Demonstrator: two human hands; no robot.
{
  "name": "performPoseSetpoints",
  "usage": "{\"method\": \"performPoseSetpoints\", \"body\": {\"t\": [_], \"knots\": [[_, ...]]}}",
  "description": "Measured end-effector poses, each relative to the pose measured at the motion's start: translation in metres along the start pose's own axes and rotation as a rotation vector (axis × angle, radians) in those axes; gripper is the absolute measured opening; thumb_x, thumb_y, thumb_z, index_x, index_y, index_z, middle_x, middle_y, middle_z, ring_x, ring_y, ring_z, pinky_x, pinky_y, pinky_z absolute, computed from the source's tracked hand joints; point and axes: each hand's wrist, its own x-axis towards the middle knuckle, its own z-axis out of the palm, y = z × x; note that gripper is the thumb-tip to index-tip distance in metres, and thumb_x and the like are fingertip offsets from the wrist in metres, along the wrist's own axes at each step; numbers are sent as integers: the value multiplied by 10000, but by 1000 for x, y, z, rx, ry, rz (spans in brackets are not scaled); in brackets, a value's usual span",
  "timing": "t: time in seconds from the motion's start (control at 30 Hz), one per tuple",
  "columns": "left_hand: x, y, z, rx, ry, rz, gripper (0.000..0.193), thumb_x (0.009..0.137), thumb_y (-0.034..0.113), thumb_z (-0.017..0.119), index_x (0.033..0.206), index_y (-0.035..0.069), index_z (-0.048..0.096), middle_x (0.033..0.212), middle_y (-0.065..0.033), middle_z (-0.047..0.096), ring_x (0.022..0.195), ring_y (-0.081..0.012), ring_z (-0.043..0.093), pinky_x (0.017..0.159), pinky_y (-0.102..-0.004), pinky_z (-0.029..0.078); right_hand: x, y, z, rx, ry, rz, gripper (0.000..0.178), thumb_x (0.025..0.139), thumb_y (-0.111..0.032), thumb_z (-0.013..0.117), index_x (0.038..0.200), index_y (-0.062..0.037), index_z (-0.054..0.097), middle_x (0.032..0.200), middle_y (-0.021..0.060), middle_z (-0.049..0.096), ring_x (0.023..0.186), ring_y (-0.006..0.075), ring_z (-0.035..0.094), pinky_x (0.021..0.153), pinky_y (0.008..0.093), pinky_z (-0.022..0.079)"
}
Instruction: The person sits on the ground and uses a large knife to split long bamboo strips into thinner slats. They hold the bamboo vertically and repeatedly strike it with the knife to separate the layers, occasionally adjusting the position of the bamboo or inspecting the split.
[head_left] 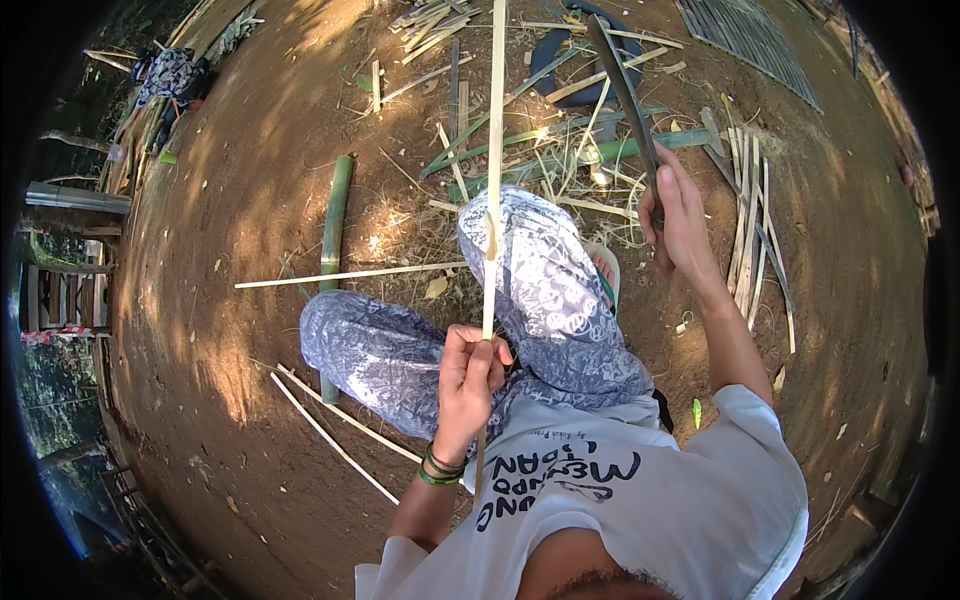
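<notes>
My left hand [468, 385] is closed round a long pale bamboo strip [496, 120] in front of my body. The strip rises past my knee to the top of the view, and its lower end runs down beside my shirt. Partway along it, near the knee, is a browner node. In my right hand [684, 215] is a machete [630, 100], gripped at its handle, with the long dark blade pointing up and away. Blade and strip are apart. The machete's handle is mostly hidden by my fingers.
A green bamboo pole [336, 220] lies on the dirt by my left leg. Split bamboo strips [750, 220] are heaped at the right. Green bamboo and shavings [600, 155] lie ahead, near a dark ring-shaped thing [550, 60]. A slatted bamboo mat [750, 45] is at the far right.
</notes>
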Motion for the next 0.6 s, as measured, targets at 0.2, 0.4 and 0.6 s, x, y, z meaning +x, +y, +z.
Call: {"method": "performPoseSetpoints", "body": {"t": [0.2,0.4,0.6], "knots": [[36,45,-20,-508,-216,-220,184,1066,245,395,958,100,433,648,24,350,492,-50,303,413,-209,243,-55,44,32,392,3,100,619,1053,-431,435,1479,15,377,601,16,496,445,87,450,429,247,370],[49,52,-35,-752,-456,-309,331,1110,341,314,891,112,410,629,50,314,476,-37,265,379,-191,204,-81,74,26,554,229,142,544,1029,-298,524,1463,14,421,632,10,480,496,96,473,467,257,406],[60,53,-26,-754,-558,-245,263,1114,292,313,1167,92,476,632,43,316,482,-47,275,390,-197,230,-116,87,49,654,307,346,461,996,-194,580,1401,8,488,642,9,489,541,98,498,504,252,426]]}}
